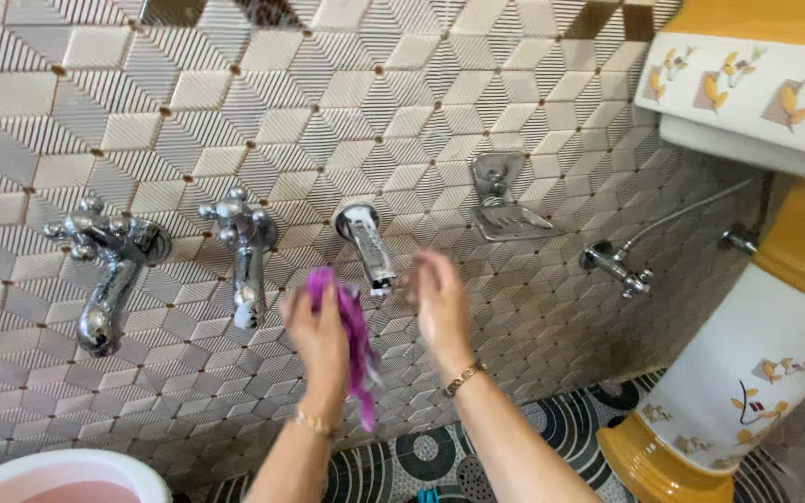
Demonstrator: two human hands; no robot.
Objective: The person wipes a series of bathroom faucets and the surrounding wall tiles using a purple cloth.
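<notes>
Head view, left to right: a chrome tap (104,270) sits at nine o'clock of the hands, a second tap (246,256) nearer. The left hand (317,340) has its fingers curled tight round a purple cloth (356,345), which hangs at five o'clock from the fist. Above, at twelve o'clock, is a chrome spout (367,247). The right hand (440,303) is raised just beside the spout, fingers loosely bent and empty; touch unclear. Wiping well likely means bunching the cloth firmly and steadying the spout.
</notes>
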